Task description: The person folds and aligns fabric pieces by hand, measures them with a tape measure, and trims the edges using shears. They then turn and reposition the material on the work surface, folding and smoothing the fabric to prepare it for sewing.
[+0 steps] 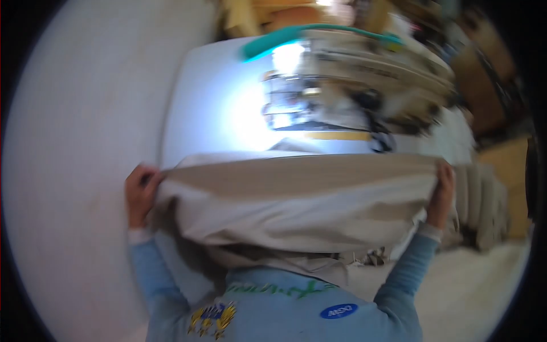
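A wide piece of beige fabric point(285, 199) is stretched between my two hands in front of my chest, its upper edge pulled nearly straight and its lower part hanging in folds. My left hand point(142, 191) grips the fabric's left end, fingers curled round it. At the other end my right hand point(442, 191) is closed on the fabric, thumb side up. Just beyond the cloth stands a sewing machine point(370, 80), blurred, with its lamp shining on the white table point(199, 102). The lower fabric edge near my body is partly hidden in folds.
A teal tube-like piece point(273, 43) lies over the machine's top. Folded beige fabric pieces point(481, 202) hang at the right. A pale surface point(85, 171) extends along the left, and wooden items point(273, 14) stand behind.
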A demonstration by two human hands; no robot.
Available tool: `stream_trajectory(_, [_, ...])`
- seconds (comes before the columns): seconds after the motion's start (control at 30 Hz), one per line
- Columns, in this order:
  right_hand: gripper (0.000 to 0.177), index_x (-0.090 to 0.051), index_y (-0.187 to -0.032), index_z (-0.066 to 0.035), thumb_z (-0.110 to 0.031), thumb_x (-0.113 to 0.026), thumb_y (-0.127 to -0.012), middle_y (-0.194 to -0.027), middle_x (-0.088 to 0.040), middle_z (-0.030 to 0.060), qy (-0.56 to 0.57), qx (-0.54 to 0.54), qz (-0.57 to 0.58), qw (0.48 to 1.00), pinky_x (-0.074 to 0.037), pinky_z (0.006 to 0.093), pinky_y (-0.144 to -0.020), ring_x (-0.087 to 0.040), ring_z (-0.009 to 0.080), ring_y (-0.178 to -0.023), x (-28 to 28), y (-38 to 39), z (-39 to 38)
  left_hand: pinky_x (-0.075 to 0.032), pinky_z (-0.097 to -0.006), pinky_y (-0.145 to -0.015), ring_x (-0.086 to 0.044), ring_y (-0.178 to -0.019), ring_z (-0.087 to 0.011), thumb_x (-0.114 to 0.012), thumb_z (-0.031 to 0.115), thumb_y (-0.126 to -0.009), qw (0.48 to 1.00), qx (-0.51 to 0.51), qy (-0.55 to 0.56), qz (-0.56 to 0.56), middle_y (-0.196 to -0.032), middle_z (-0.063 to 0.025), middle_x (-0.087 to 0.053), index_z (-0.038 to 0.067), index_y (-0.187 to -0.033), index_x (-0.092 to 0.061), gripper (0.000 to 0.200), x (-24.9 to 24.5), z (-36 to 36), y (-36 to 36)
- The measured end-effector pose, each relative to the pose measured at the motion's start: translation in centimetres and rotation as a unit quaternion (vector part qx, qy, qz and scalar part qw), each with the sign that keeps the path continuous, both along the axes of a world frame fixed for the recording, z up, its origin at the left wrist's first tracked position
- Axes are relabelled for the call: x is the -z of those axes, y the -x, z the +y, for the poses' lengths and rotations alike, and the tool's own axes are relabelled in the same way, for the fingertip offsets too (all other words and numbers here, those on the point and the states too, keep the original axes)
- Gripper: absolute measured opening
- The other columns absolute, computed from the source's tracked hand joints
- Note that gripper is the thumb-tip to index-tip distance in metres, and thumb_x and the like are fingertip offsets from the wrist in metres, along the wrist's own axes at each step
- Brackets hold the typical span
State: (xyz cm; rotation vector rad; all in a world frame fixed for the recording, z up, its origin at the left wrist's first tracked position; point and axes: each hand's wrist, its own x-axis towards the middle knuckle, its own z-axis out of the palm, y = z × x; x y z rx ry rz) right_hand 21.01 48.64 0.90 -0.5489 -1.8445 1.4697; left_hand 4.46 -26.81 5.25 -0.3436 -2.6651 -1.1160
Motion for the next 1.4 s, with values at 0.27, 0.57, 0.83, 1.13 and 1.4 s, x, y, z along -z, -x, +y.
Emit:
stream_trajectory(0.27, [0.031, -0.071, -0.128, -0.003, -0.027, -0.073, -0.109, -0.117, -0.072, 0.0053, 0.099, 0.005, -0.046, 0.994, -0.054, 0.0324, -0.098, -0.066, 0.0157, -0.11, 3.0, 1.1, 3.2, -0.054, -0.0351, -0.07, -0.067, -0.076, -0.0229, -0.085, 0.015, -0.095, 0.993, 0.026, 0.057, 0.103, -0.087, -0.0067, -0.07, 0.005, -0.097, -0.076, 0.013, -2.5, 2.2, -0.9])
stream_trajectory(0.57, [0.009, -0.074, -0.112, 0.0, 0.002, -0.07, -0.104, -0.099, -0.069, -0.0008, -0.033, -0.086, 0.096, 0.991, -0.046, 0.023, -0.08, -0.058, 0.0072, -0.089, -5.6, 4.9, -22.1, -0.054, -0.0423, -0.109, -0.068, -0.124, -0.0311, -0.084, 0.015, -0.095, 0.976, -0.092, 0.122, 0.155, -0.133, -0.0128, -0.07, 0.006, -0.126, -0.072, 0.035, -4.0, 11.5, -0.4])
stream_trajectory(0.83, [0.008, -0.073, -0.113, 0.002, -0.002, -0.071, -0.106, -0.104, -0.073, 0.0014, 0.023, -0.187, 0.101, 0.977, -0.049, 0.0229, -0.086, -0.064, 0.0085, -0.096, -5.8, 6.3, -25.3, -0.057, -0.0317, -0.098, -0.074, -0.108, -0.0161, -0.087, 0.024, -0.096, 0.876, 0.354, -0.272, -0.186, -0.117, -0.0097, -0.079, 0.0, -0.128, -0.074, 0.042, -3.9, 33.8, -1.2])
stream_trajectory(1.13, [0.01, -0.075, -0.114, 0.001, -0.006, -0.071, -0.108, -0.101, -0.074, 0.0007, 0.09, -0.192, 0.067, 0.975, -0.049, 0.0228, -0.086, -0.063, 0.0072, -0.094, -2.6, 6.7, -25.2, -0.055, -0.0252, -0.09, -0.067, -0.098, -0.0069, -0.079, 0.017, -0.104, 0.766, 0.297, -0.427, -0.378, -0.109, -0.0012, -0.078, 0.0, -0.117, -0.079, 0.021, 0.7, 35.1, -0.8])
stream_trajectory(1.4, [0.013, -0.077, -0.112, 0.002, -0.008, -0.075, -0.104, -0.1, -0.079, 0.0051, 0.012, -0.2, 0.023, 0.979, -0.053, 0.0263, -0.084, -0.069, 0.0106, -0.093, -0.9, 7.4, -27.0, -0.054, -0.0238, -0.085, -0.066, -0.092, -0.0056, -0.08, 0.017, -0.104, 0.791, 0.224, -0.445, -0.355, -0.105, -0.0016, -0.078, 0.0, -0.114, -0.08, 0.02, 2.9, 32.6, -2.0])
